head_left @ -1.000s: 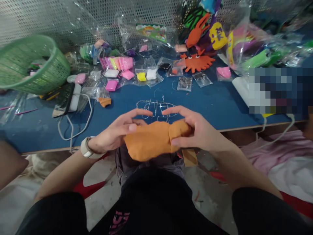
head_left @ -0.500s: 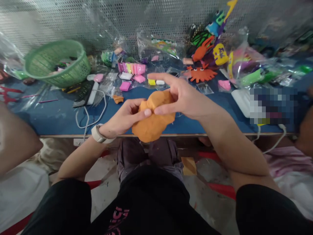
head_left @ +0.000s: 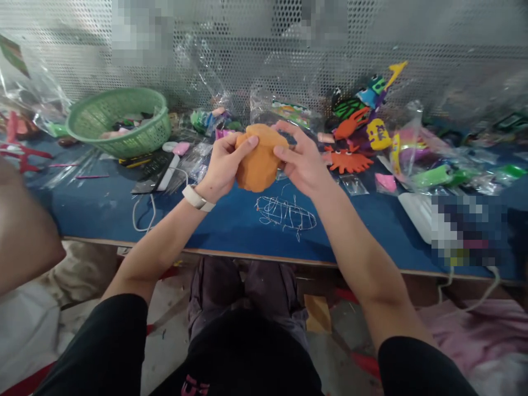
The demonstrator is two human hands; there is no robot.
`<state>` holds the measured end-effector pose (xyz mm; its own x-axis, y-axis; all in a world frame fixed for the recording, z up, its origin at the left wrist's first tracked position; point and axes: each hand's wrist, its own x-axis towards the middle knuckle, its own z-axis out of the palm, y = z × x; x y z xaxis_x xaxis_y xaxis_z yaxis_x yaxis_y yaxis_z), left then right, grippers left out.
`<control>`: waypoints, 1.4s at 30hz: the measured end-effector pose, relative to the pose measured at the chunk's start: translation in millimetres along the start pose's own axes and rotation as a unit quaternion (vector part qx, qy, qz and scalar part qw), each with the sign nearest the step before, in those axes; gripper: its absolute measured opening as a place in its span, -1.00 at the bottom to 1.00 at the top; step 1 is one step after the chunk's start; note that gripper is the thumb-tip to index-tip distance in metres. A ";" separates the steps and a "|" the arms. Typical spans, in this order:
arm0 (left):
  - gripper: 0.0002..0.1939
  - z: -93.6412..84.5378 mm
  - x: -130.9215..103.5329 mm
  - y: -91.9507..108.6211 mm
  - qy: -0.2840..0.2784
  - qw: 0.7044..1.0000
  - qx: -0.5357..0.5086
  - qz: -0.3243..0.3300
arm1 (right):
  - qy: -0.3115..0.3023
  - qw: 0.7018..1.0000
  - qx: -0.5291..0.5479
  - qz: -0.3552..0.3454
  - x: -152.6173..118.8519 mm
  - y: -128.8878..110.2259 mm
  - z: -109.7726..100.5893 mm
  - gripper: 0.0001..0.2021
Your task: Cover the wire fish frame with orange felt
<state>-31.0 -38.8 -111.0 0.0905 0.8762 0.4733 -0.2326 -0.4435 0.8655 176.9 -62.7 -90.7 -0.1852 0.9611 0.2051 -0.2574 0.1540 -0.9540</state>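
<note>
A flattened, rounded piece of orange modelling clay (head_left: 259, 165) is held up over the table, pinched from both sides. My left hand (head_left: 225, 165), with a pale watch strap at the wrist, grips its left edge, thumb on the near face. On the other side my right hand (head_left: 303, 159) pinches the right edge between thumb and fingers. Below the clay a wire frame (head_left: 286, 213), long and oval with thin cross wires, lies on the blue table (head_left: 223, 231). The fingers behind the clay are partly hidden.
A green plastic basket (head_left: 119, 140) stands at the left back, beside a dark tablet-like object (head_left: 152, 173). An orange clay crab (head_left: 348, 159) and other clay figures sit at the right back. A white device (head_left: 412, 212) lies at right. Another person's arm (head_left: 28, 231) reaches in at left.
Both hands have lifted the orange clay up and away from the table's front edge. The clay looks more upright and compact. The wire frame on the table is now exposed.
</note>
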 end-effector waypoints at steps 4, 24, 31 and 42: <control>-0.46 -2.0 -10.6 -12.1 -0.010 1.000 -0.010 -0.024 | 0.045 0.999 -0.009 0.014 -3.4 16.6 -4.0 0.06; -0.48 0.0 -21.4 -9.5 -0.005 1.000 0.011 0.000 | 0.017 0.998 -0.053 0.013 -15.9 17.3 -3.0 0.30; -0.54 0.2 -17.4 -8.9 0.008 1.000 -0.016 -0.004 | 0.027 0.998 -0.060 0.000 -11.8 15.7 -9.6 0.28; -0.39 4.2 -22.1 -18.0 -0.007 0.999 -0.028 -0.023 | 0.057 0.997 -0.053 0.009 -16.8 14.2 2.5 0.22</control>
<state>-24.8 -51.0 -136.4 0.1148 0.8925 0.4363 -0.2827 -0.3917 0.8756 173.9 -77.2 -107.1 -0.0779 0.9830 0.1664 -0.1517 0.1532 -0.9765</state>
